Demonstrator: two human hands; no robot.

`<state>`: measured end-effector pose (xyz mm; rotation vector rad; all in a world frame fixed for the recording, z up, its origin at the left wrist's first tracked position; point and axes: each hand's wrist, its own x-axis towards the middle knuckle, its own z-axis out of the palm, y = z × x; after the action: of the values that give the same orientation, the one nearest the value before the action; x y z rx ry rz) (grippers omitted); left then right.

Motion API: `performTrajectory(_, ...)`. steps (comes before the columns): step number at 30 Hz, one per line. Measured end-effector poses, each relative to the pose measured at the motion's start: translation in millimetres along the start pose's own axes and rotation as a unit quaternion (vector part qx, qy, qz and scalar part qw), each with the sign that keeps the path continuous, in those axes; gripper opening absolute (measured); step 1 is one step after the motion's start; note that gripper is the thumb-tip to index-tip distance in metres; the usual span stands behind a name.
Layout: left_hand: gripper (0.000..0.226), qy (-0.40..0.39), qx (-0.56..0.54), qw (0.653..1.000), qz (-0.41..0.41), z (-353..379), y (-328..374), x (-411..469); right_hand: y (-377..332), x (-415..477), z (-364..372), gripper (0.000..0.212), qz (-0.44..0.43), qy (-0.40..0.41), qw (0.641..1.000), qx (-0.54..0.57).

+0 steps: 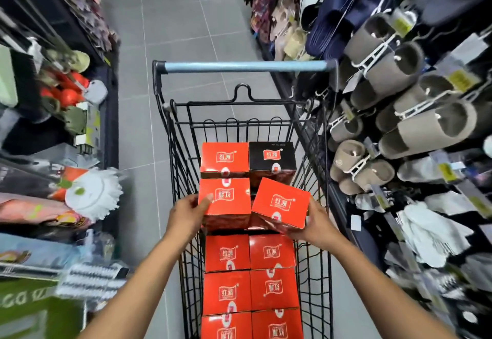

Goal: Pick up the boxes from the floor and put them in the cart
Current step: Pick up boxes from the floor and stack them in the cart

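black wire cart (241, 104) holds red cardboard boxes (271, 289) in two rows, with one black box (271, 156) at the far end. left hand (186, 216) grips upper-layer red box (225, 201) at its side, thumb on top. right hand (316, 224) clasps tilted red box (281, 204) just beside it, corner down.

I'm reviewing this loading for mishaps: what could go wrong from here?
The tilted red box, held by the right hand at one side only, could slip or land crooked in the cart. The left hand grips the level red box by one side too; it might tip.
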<state>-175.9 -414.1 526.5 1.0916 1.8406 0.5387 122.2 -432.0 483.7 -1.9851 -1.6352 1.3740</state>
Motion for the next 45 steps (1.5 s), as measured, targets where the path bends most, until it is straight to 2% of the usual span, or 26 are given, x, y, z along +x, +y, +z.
performTrajectory(4, 0.029, 0.003, -0.048, 0.999, -0.022, 2, -1, 2, -11, 8, -1, 0.104, -0.006, -0.025, 0.999, 0.028)
performTrajectory(9, 0.018, 0.007, -0.057, 0.998, 0.008, 2, -5, -4, -32, 15, -8, 0.090, -0.024, -0.049, 0.999, 0.001)
performTrajectory(12, 0.020, 0.024, -0.047, 0.999, 0.010, 4, -5, -7, -38, 16, -4, 0.065, -0.011, -0.029, 0.999, -0.041)
performTrajectory(14, 0.025, 0.017, -0.041, 0.999, -0.004, 6, -3, -4, -38, 15, 1, 0.049, 0.003, -0.010, 0.999, -0.052)
performTrajectory(18, 0.032, 0.005, -0.058, 0.998, -0.040, 6, 2, 3, -38, 10, 13, 0.035, 0.046, 0.046, 0.997, -0.033)
performTrajectory(21, 0.049, -0.018, -0.058, 0.995, -0.078, 2, -1, 4, -38, -1, 28, 0.032, 0.100, 0.102, 0.990, -0.016)
performTrajectory(23, 0.064, -0.012, -0.044, 0.995, -0.084, -2, 2, -2, -41, -18, 39, 0.037, 0.135, 0.111, 0.985, -0.008)
performTrajectory(26, 0.064, 0.038, 0.028, 0.999, -0.023, -7, 15, -21, -41, -54, 56, 0.041, 0.176, 0.100, 0.979, 0.000)
performTrajectory(30, 0.054, 0.087, 0.138, 0.976, 0.143, -13, 33, -54, -34, -116, 73, 0.042, 0.200, 0.144, 0.969, 0.030)
performTrajectory(32, 0.050, 0.067, 0.192, 0.955, 0.215, -12, 36, -74, -31, -154, 84, 0.035, 0.210, 0.175, 0.960, 0.058)
performTrajectory(34, 0.048, 0.021, 0.235, 0.930, 0.283, -9, 36, -99, -26, -195, 101, 0.041, 0.239, 0.212, 0.944, 0.081)
performTrajectory(37, 0.036, -0.114, 0.311, 0.868, 0.369, 5, 31, -147, -9, -260, 140, 0.047, 0.295, 0.257, 0.910, 0.138)
performTrajectory(41, 0.043, -0.341, 0.435, 0.724, 0.412, 49, 10, -213, 16, -361, 202, 0.044, 0.330, 0.320, 0.849, 0.260)
performTrajectory(43, 0.050, -0.400, 0.482, 0.646, 0.437, 83, -7, -251, 28, -415, 234, 0.035, 0.348, 0.346, 0.824, 0.284)
performTrajectory(45, 0.051, -0.430, 0.512, 0.573, 0.474, 114, -28, -302, 47, -464, 271, 0.045, 0.391, 0.365, 0.788, 0.306)
